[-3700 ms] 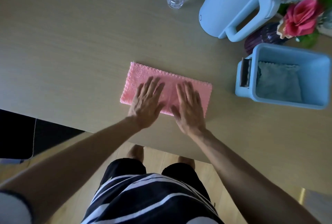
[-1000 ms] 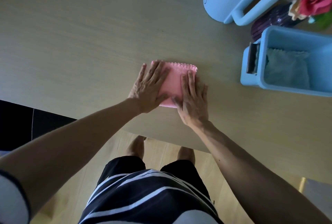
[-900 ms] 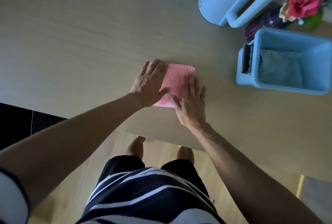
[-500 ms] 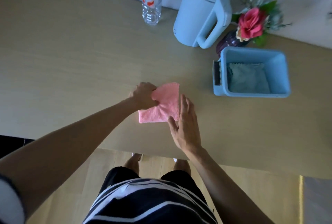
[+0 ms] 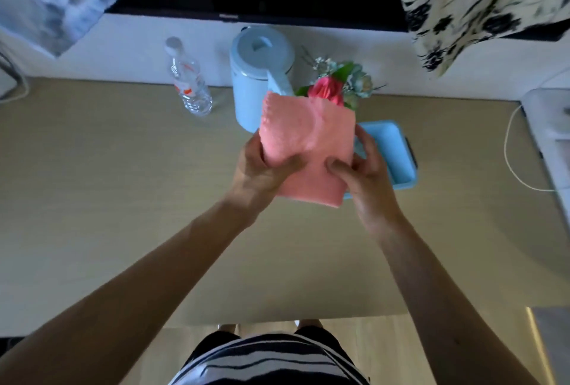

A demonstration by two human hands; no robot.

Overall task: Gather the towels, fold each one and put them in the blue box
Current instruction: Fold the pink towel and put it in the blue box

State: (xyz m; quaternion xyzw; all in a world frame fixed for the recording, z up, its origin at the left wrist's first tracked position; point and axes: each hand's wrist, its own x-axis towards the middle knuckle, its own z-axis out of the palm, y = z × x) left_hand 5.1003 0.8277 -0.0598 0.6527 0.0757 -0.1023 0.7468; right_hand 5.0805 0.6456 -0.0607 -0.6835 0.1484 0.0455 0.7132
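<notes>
Here the wide tan tabletop fills most of what I can see, running back to a pale wall at its far edge. Toward the far side stands a light blue kettle, with a clear plastic bottle well to its left and a small bunch of flowers just to its right. The blue box sits on the tabletop right of centre, nearer than the flowers, and much of it is hidden behind what the person holds.

That is a folded pink towel, lifted clear of the tabletop and held up in front of the box and the kettle. The left hand grips its left edge, thumb pressed over the front and fingers wrapped behind. The right hand pinches the right edge, thumb on the near face, fingers curled round the back. Both are closed on the cloth. A white cable loops on the tabletop at the far right.
</notes>
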